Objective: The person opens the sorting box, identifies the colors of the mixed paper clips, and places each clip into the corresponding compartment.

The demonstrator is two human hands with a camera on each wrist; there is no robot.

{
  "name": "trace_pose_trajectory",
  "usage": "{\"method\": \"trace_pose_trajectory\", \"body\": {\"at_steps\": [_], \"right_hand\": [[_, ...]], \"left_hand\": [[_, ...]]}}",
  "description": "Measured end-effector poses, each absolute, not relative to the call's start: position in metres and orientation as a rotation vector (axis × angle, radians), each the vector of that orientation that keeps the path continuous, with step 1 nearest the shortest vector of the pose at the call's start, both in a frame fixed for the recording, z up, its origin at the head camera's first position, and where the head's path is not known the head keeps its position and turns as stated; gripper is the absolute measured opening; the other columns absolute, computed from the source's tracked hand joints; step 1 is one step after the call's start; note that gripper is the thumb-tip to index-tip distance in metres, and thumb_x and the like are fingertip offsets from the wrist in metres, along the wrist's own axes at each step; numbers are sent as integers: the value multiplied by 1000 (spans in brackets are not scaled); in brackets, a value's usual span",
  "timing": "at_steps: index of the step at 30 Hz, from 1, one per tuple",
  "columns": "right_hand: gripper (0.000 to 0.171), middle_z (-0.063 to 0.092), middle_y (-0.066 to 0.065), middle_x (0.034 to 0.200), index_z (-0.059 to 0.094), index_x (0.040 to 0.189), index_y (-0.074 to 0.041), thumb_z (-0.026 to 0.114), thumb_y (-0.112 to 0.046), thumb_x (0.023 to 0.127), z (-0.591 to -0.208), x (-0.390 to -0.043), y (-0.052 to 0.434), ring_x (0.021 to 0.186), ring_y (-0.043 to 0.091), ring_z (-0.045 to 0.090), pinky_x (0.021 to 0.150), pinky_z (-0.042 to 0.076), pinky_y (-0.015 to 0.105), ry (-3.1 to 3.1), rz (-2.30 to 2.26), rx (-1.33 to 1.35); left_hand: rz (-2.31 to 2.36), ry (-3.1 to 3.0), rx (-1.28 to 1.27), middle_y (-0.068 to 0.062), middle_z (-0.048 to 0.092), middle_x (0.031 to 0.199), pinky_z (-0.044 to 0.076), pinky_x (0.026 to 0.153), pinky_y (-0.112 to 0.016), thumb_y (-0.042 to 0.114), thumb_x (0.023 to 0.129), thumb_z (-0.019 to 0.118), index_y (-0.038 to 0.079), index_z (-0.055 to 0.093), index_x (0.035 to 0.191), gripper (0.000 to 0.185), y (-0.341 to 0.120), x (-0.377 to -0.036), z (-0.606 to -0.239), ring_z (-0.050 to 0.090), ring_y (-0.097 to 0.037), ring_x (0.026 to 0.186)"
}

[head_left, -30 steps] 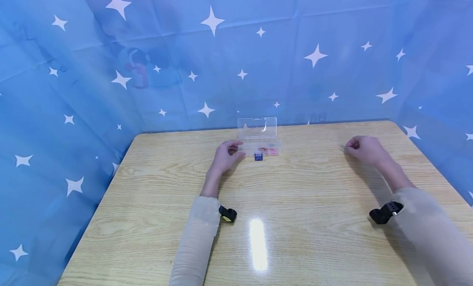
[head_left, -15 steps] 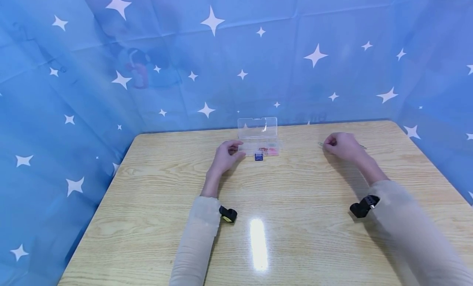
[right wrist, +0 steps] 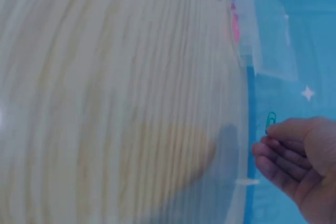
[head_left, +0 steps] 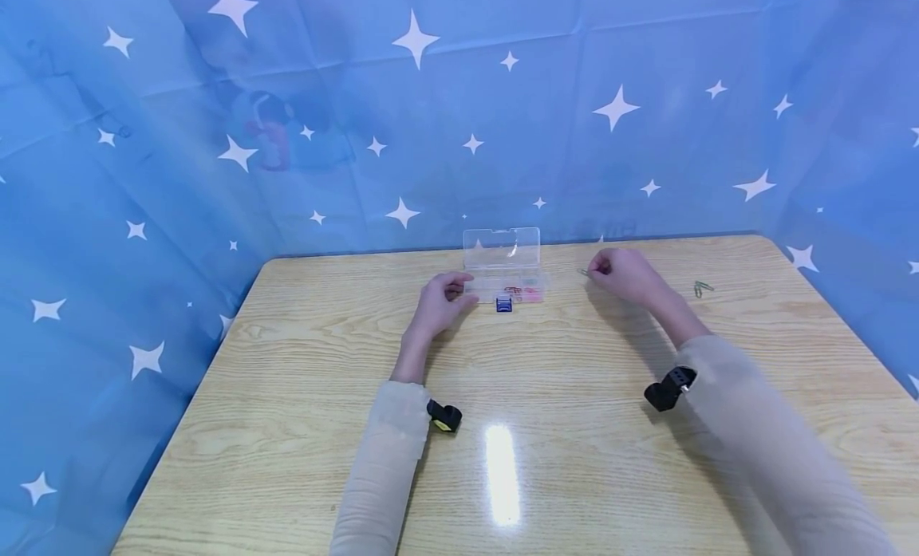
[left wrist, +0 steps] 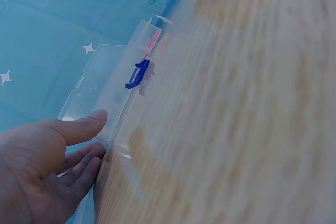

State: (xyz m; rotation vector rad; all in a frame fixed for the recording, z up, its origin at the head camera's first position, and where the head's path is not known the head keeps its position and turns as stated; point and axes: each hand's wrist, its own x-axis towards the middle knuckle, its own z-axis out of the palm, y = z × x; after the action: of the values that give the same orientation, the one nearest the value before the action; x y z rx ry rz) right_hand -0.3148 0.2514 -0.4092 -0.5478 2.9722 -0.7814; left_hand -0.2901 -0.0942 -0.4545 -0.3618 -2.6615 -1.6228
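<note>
A clear plastic compartment box [head_left: 484,286] stands at the back of the table, its lid [head_left: 500,249] raised. My left hand [head_left: 435,305] holds the box's left end between thumb and fingers. A blue latch [left wrist: 138,74] hangs at the box's front. Red and pink items [head_left: 530,293] show through its right-hand compartments. To the right of the box, my right hand [head_left: 626,275] pinches a green paper clip [right wrist: 271,120] between thumb and fingertip, with one end sticking out. The hand is above the table, apart from the box.
Several green paper clips [head_left: 701,288] lie on the wooden table [head_left: 574,428] farther right. A blue curtain with white stars [head_left: 431,101] stands behind the table's back edge and along its sides. Each wrist carries a small black camera [head_left: 668,387].
My right hand has moved left toward the box with the paper clip, uncovering the clips on the table behind it. The left hand and box stay in place.
</note>
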Motion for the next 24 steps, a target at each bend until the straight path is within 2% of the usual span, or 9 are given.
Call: {"method": "trace_pose_trajectory", "body": {"at_steps": [12,24], "right_hand": [[13,69,17,90,68,98,6,60,-4,97,-407,-325,215,81,28,65,75,54,42,2950,-834,-637],[12,69,17,95,68,100,5,59,-3,98,-407,-332,186,81,25,63,75,55,38,2908,-829,-649]], "left_hand": [[-1613,-2669,-371,-18,60,124,51,102,-38,11,94,74,2,66,130,39,-94,-290,-453,59,-30,115],[-1620,-2664,-359,-18,61,124,51,101,-37,11,93,74,3,67,130,38,-94,-291,-455,60,-29,114]]}}
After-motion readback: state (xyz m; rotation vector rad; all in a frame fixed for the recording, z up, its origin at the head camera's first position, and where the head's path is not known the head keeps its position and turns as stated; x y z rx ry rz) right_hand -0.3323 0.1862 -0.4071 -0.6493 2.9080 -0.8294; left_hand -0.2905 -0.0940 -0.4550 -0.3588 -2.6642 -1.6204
